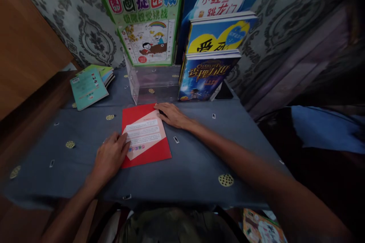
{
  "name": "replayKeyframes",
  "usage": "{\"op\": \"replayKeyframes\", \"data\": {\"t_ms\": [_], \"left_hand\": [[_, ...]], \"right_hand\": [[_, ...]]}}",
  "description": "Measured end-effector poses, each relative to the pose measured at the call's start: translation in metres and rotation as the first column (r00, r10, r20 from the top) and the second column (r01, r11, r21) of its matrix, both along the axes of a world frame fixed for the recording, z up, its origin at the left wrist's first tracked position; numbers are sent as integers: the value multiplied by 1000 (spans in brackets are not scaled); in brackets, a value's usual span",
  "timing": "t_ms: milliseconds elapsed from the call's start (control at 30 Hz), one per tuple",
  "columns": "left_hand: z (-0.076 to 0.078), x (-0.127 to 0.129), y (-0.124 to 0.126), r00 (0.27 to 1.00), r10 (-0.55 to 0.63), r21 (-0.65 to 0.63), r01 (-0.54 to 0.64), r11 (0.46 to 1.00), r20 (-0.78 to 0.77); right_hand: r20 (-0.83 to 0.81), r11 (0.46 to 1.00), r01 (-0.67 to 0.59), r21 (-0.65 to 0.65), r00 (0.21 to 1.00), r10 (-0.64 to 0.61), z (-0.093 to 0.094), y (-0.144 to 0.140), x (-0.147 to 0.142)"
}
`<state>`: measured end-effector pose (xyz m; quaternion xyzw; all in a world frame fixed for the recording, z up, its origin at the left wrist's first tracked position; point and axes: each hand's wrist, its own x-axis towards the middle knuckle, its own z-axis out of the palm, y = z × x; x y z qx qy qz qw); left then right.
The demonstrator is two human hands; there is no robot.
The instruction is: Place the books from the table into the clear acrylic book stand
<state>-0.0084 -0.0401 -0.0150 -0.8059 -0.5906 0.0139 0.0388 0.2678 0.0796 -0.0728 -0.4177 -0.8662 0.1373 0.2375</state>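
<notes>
A thin red book [164,147] lies flat on the cloth-covered table in front of me. It has a pale slanted panel with lines of print and a row of coloured characters, which look upside down from here. At its left edge, my left hand [111,153] is closed with curled fingers on the margin. My right hand [172,115] reaches over the top right corner, fingers bent onto the edge and thumb lower on the right side. The undersides of the fingers are hidden.
Behind the red book stands a clear stepped rack [155,93], bearing a green picture book [148,19], a blue book [207,78] and others. A small stack of teal books [89,87] lies back left. An orange-covered book [261,228] shows below the table's front edge.
</notes>
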Motion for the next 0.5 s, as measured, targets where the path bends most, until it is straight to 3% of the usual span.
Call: {"op": "replayKeyframes", "data": {"t_ms": [167,300,500], "left_hand": [[9,10,7,992,-99,72,105,992,-78],[-2,27,20,941,-323,12,324,946,100],[-12,60,3,853,-460,-15,478,878,248]], "right_hand": [[-36,1000,11,0,999,-11,-6,3,1],[-68,1000,25,4,997,-25,-6,-1,0],[-107,999,-26,40,994,30,-8,-15,5]]}}
